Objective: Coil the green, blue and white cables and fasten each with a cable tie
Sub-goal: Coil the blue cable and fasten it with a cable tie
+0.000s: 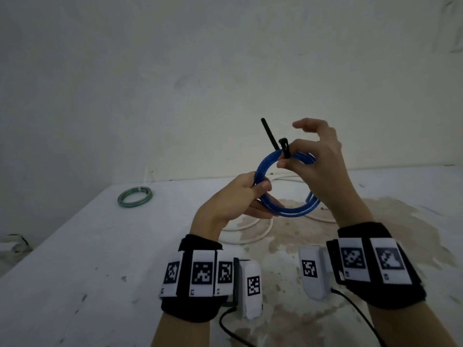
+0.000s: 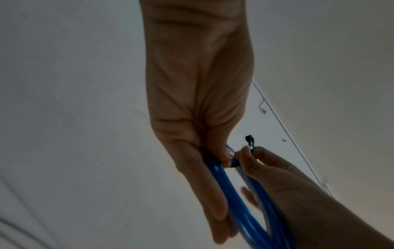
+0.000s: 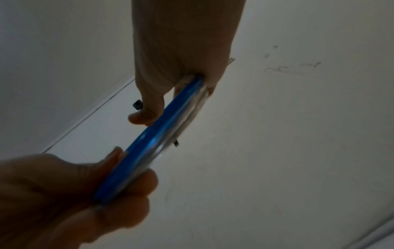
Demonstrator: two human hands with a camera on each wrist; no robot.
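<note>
I hold a coiled blue cable [image 1: 288,211] upright above the table. My left hand [image 1: 240,196] grips its lower left arc between thumb and fingers. My right hand [image 1: 308,159] pinches the top of the coil where a black cable tie [image 1: 284,149] wraps round it, the tie's tail sticking up to the left. The blue cable [image 2: 245,202] runs between both hands in the left wrist view, and the tie's head [image 2: 249,139] shows above my right fingers. A tied green coil [image 1: 135,196] lies at the far left. The white cable [image 1: 250,234] lies loose under my hands.
The white table [image 1: 87,271] has a stained patch [image 1: 350,246] in the middle and right. A pale wall stands close behind it. A small dark and white object [image 1: 15,242] sits off the table's left edge.
</note>
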